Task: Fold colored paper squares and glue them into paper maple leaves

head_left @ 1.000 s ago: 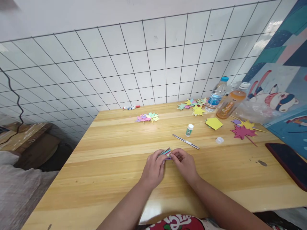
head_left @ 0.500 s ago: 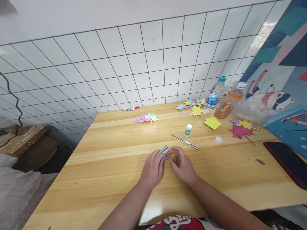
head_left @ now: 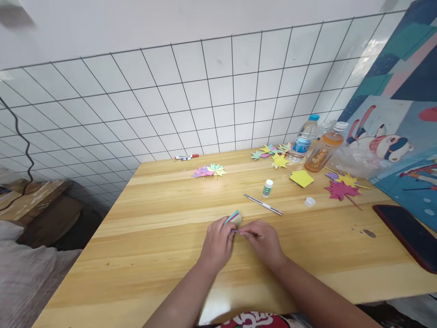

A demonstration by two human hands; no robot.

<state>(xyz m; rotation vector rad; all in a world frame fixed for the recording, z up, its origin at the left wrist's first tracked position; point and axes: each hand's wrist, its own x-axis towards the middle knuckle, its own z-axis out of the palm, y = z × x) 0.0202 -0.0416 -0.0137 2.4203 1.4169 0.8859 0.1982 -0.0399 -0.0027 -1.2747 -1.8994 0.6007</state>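
Near the middle of the table, my left hand [head_left: 215, 242] is closed around folded coloured paper [head_left: 236, 217], with blue, pink and cream layers fanning out past the fingers. A thin purple paper [head_left: 235, 231] sticks out below it, between the two hands. My right hand [head_left: 264, 240] pinches the free end of that purple paper, its thumb and index finger together. Just beyond the hands lie a slim utility knife [head_left: 262, 204] and a small white-capped glue bottle [head_left: 267, 188]. Part of the folded paper is hidden by my left fingers.
Paper maple leaves [head_left: 209, 171] lie further back, others [head_left: 342, 190] at right. A yellow paper pentagon [head_left: 302, 178], clear cap [head_left: 310, 202], water bottle [head_left: 303, 140], orange drink bottle [head_left: 323, 149], phone [head_left: 409, 232] and markers [head_left: 186, 157] are also on the table [head_left: 153, 246].
My right hand has moved down slightly, and its fingers have closed on the purple paper's end. My left hand keeps hold of the folded paper, whose cream layer now shows more.
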